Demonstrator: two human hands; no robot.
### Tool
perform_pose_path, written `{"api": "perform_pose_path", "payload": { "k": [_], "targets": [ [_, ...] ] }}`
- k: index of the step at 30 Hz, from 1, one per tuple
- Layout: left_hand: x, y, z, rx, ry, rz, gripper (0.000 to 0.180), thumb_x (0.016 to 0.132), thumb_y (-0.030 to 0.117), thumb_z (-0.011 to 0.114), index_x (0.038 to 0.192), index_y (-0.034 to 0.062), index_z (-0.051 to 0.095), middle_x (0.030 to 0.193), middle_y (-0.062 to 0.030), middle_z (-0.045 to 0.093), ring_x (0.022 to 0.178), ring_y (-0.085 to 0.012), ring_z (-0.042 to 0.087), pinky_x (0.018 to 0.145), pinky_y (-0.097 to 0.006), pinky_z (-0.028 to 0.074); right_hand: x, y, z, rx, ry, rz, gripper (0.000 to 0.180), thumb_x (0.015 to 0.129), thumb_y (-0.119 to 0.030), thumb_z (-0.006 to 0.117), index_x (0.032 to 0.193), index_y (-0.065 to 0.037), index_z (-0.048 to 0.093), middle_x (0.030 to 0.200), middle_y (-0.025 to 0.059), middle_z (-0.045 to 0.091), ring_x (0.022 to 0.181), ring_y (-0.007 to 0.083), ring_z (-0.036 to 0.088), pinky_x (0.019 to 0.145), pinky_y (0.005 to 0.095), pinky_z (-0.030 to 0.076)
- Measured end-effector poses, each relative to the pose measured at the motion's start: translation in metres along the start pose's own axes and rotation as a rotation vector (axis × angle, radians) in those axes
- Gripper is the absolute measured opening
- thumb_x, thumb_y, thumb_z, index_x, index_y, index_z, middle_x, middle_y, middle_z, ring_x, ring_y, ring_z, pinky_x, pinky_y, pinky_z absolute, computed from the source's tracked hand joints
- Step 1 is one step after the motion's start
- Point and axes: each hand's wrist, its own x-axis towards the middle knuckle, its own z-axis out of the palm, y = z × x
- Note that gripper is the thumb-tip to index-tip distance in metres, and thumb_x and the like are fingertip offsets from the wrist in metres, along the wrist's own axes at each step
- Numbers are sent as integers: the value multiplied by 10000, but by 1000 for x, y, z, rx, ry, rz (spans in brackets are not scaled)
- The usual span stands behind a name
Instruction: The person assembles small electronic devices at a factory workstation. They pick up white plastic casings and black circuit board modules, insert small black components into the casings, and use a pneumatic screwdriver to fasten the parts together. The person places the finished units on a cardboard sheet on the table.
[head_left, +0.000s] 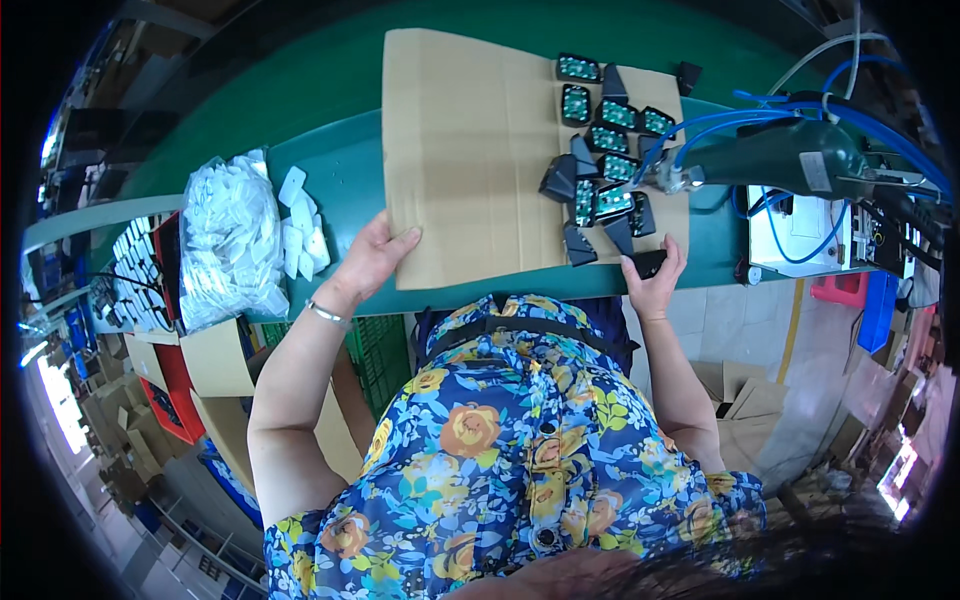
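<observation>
Viewpoint: looking straight down over a floral blouse at a green workbench, forearms entering from below.
Cardboard sheet: lying flat across the bench, seemingly serving as a work mat and keeping parts off the bare surface.
Left hand: resting open and palm down, fingers spreading over the sheet's near left corner, apparently pinning it in place; gripping nothing. Wearing a thin bracelet at the wrist.
Right hand: curling around a small black casing at the sheet's near right edge, pinching it between thumb and fingers.
Parts cluster: lying on the sheet's right side, just beyond the right hand; black wedge-shaped shells mixing with small green circuit boards in black frames, some face up, some tipping on edge, crowding close for easy reach.
Powered tool: dark green body hanging over the bench's right end, tip pointing into the cluster, blue hoses trailing off behind it.
Clear bag: sitting at far left, bulging with white plastic pieces.
Loose white pieces: spilling beside the bag, well apart from both hands.
Cartons: standing under the bench at left.
</observation>
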Motion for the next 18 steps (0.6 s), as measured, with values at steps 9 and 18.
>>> {"api": "perform_pose_path", "payload": {
  "k": [9,18],
  "targets": [
    [71,8,15,170,-64,44,483,856,125,531,1261,-37,324,1179,-128,501,1063,-185,499,913,-304,399,18,27,-11,-90,32,9,745,658,-283,743,1229,-2,355,1173,206,388,1088,362,392,922,420,341],
    [111,-36,-1,798,395,80,344,721,248,682,991,55,594,948,-100,602,847,-224,580,759,-308,457,12,26,0,-89,34,25,760,649,-292,748,1220,21,357,1173,220,384,1084,368,394,906,419,360]
  ]
}}
